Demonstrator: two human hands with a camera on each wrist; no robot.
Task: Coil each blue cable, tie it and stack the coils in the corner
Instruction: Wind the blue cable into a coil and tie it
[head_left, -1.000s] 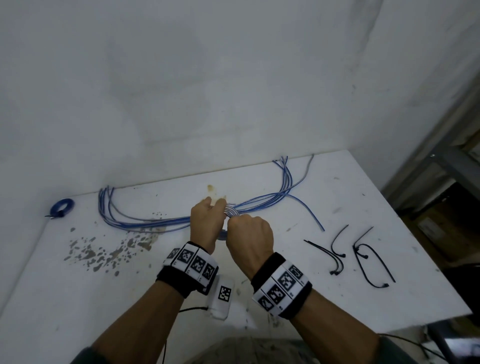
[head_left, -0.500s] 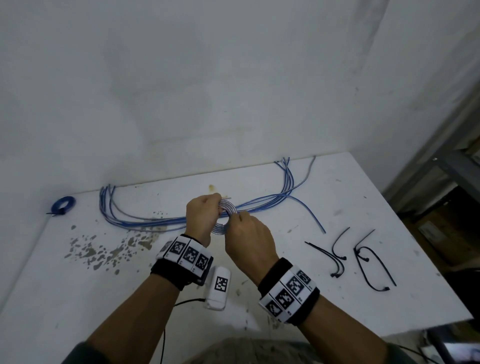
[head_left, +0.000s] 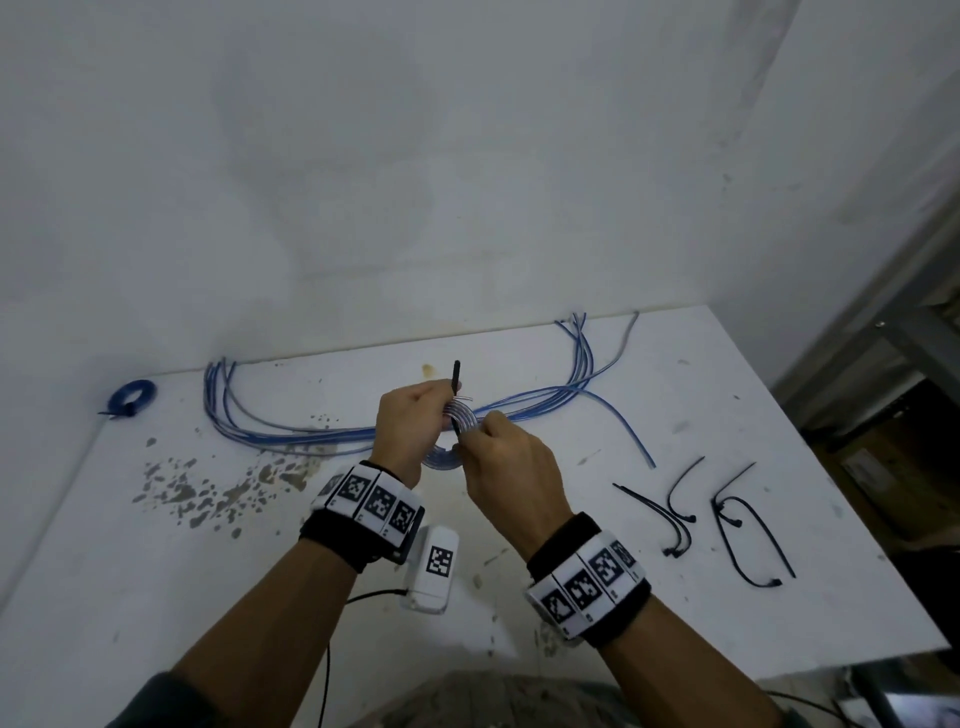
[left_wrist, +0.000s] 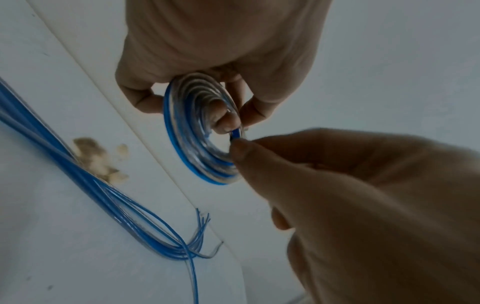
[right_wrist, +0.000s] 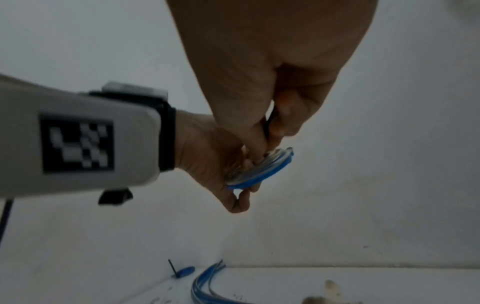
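My left hand (head_left: 434, 405) grips a small coil of blue cable (head_left: 460, 418) above the middle of the white table (head_left: 675, 613). A black zip tie (head_left: 456, 375) sticks up over the coil and runs down across it. My right hand (head_left: 475, 431) pinches the tie's lower end at the coil's rim. The left wrist view shows the coil (left_wrist: 192, 139) edge-on to the fingers, with the right hand's fingertips (left_wrist: 240, 148) at its inner edge. In the right wrist view the tie (right_wrist: 267, 125) sits between thumb and finger above the coil (right_wrist: 259, 174).
One tied blue coil (head_left: 132, 397) lies in the far left corner by the wall. A bundle of loose blue cables (head_left: 311, 434) curves along the back of the table. Several black zip ties (head_left: 680, 512) lie at the right. A white marker block (head_left: 434, 566) hangs under my left wrist.
Both hands have risen a little from the table with the coil. The black zip tie, hidden before, now pokes up above the coil between my hands.
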